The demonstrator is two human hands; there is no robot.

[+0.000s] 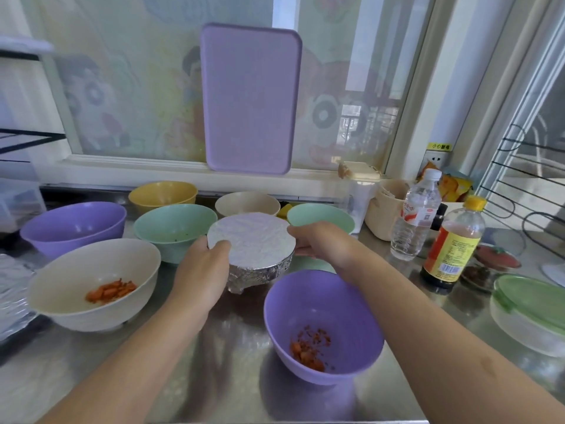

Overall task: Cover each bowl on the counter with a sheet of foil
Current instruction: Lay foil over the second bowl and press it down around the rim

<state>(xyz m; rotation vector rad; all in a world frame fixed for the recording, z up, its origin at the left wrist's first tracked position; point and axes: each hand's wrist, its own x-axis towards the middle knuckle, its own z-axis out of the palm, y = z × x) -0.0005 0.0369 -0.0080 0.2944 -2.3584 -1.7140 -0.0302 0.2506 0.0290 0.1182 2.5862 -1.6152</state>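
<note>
Foil is stretched tight over one bowl at mid-counter, and both hands grip it, left hand and right hand curled around its rim. One covered; the cream bowl, purple bowl and five more sit open.

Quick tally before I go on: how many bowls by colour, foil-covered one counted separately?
Purple bowls: 2
Cream bowls: 2
Green bowls: 2
Yellow bowl: 1
Foil-covered bowl: 1
Total: 8
</note>
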